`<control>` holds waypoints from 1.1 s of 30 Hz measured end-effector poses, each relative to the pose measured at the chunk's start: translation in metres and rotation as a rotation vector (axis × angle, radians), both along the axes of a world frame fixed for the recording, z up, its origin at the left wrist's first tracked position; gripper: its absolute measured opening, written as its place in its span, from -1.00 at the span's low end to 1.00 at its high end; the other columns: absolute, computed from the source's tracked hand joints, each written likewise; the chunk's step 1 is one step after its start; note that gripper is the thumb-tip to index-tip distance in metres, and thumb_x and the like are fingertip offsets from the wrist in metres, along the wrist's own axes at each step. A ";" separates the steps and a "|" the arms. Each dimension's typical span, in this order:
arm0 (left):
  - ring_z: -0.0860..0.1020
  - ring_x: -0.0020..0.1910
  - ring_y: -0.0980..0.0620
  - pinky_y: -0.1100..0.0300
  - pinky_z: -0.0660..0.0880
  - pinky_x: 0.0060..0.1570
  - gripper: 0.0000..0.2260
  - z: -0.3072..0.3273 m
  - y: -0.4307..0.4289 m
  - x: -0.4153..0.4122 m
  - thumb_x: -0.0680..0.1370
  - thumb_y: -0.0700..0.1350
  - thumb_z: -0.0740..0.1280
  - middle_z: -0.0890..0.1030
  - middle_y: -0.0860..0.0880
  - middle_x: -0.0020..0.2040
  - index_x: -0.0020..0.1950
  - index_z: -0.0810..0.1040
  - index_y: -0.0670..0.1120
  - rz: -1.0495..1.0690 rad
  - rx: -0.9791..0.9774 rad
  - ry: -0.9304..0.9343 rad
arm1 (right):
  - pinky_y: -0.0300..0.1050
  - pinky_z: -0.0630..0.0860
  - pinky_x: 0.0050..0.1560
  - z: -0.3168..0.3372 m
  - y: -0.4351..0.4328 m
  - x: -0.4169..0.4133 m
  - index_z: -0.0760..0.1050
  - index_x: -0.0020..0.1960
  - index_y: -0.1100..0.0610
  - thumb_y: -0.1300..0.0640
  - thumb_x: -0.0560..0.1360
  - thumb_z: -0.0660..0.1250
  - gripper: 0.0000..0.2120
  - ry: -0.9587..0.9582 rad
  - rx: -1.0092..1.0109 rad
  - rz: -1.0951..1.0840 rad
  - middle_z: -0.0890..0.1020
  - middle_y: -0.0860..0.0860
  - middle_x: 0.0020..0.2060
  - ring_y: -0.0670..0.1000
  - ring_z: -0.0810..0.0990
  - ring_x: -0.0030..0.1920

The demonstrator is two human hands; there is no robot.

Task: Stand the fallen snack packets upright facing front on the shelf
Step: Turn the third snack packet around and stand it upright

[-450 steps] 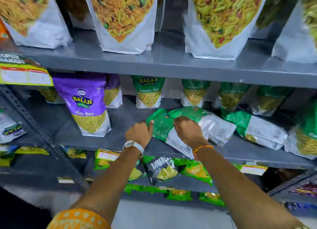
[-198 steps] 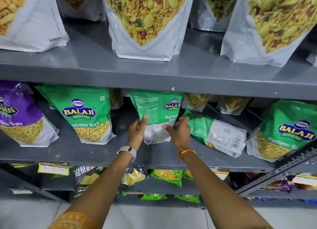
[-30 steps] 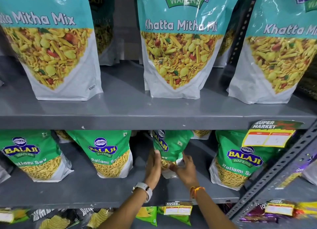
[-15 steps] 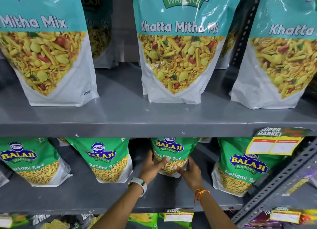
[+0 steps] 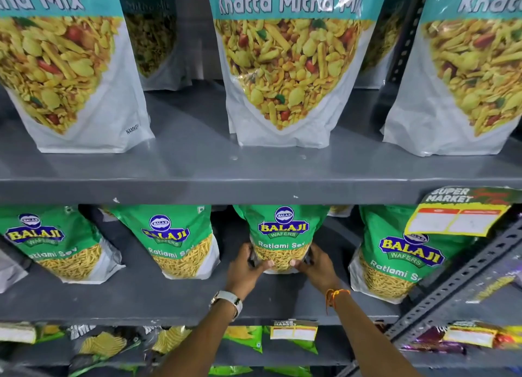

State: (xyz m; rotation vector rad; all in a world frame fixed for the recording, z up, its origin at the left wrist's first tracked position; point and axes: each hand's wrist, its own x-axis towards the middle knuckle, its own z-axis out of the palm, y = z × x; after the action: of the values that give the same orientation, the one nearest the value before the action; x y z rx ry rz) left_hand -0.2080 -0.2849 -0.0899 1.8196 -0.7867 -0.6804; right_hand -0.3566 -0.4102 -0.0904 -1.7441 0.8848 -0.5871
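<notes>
Both my hands are on the green Ratlami Sev packet (image 5: 282, 235) just right of centre in the lower half of the frame, on the middle shelf (image 5: 169, 300). My left hand (image 5: 246, 266) is wrapped around its bottom left corner and my right hand (image 5: 316, 263) around the bottom right, thumbs pressed on the clear window at the front, so each hand is closed on the pack. It's standing upright with the Balaji logo facing me, bottom edge hidden behind my fingers so I can't tell if it's fully sitting on the shelf. There's a watch (image 5: 227, 302) on my left wrist and an orange thread (image 5: 334, 293) on my right. Three more green sev packs are upright in the same row: one (image 5: 180, 241) just to the left, another (image 5: 48, 244) at the far left edge, and one (image 5: 401, 258) to the right that leans a bit. A yellow price tag (image 5: 457, 215) hangs off the upper shelf edge at right. Up top are the big Khatta Mitha Mix pouches (image 5: 285, 74), all standing. Chip bags (image 5: 104, 345) sit on the bottom shelf.
</notes>
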 end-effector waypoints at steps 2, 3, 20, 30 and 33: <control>0.56 0.03 0.09 0.00 0.52 0.04 -0.48 -0.002 0.006 -0.004 0.23 0.24 0.41 0.59 0.09 0.01 0.05 0.39 0.02 0.011 -0.002 -0.033 | -0.65 0.37 -0.22 0.002 0.004 -0.004 0.42 0.23 0.29 0.33 0.36 0.44 -0.54 0.002 -0.020 0.009 0.55 0.04 0.04 0.00 0.48 0.03; 0.56 0.02 0.09 0.02 0.52 0.02 -0.53 -0.003 0.009 -0.007 0.26 0.20 0.43 0.59 0.07 0.01 0.03 0.38 0.03 0.007 -0.003 -0.038 | -0.65 0.37 -0.21 0.001 0.008 -0.008 0.41 0.24 0.29 0.32 0.37 0.44 -0.53 0.004 -0.020 0.008 0.55 0.04 0.05 0.00 0.48 0.05; 0.59 0.08 -0.08 0.13 0.51 -0.05 -0.52 0.000 0.029 -0.039 0.42 0.03 0.43 0.62 -0.09 0.15 0.24 0.39 -0.12 0.023 0.014 -0.171 | -0.10 0.42 0.19 0.001 0.037 -0.032 0.32 0.35 0.17 0.07 0.33 0.39 -0.38 -0.060 0.008 0.051 0.53 0.00 0.20 -0.01 0.47 0.22; 0.51 0.25 -0.06 0.12 0.49 0.09 -0.41 0.004 0.034 -0.045 0.45 0.08 0.38 0.54 -0.06 0.28 0.39 0.27 -0.08 0.036 -0.016 -0.166 | 0.10 0.51 -0.06 -0.016 0.109 -0.020 0.38 -0.11 -0.08 0.17 0.46 0.36 -0.80 -0.052 -0.309 -0.254 0.51 0.10 -0.12 0.09 0.51 -0.10; 0.49 0.24 0.01 0.14 0.46 0.19 -0.57 0.005 0.068 -0.036 0.48 0.02 0.35 0.50 0.00 0.23 0.31 0.34 0.02 0.166 -0.142 -0.234 | 0.12 0.57 -0.03 -0.001 0.131 0.003 0.44 -0.10 -0.06 0.08 0.45 0.37 -0.89 -0.043 -0.186 -0.013 0.58 0.06 -0.10 0.04 0.58 -0.10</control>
State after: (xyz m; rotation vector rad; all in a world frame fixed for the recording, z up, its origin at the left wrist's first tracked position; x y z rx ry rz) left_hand -0.2440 -0.2171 -0.0852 1.8297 -0.8037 -0.3006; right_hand -0.3538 -0.2792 -0.0912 -1.8863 0.8338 -0.7319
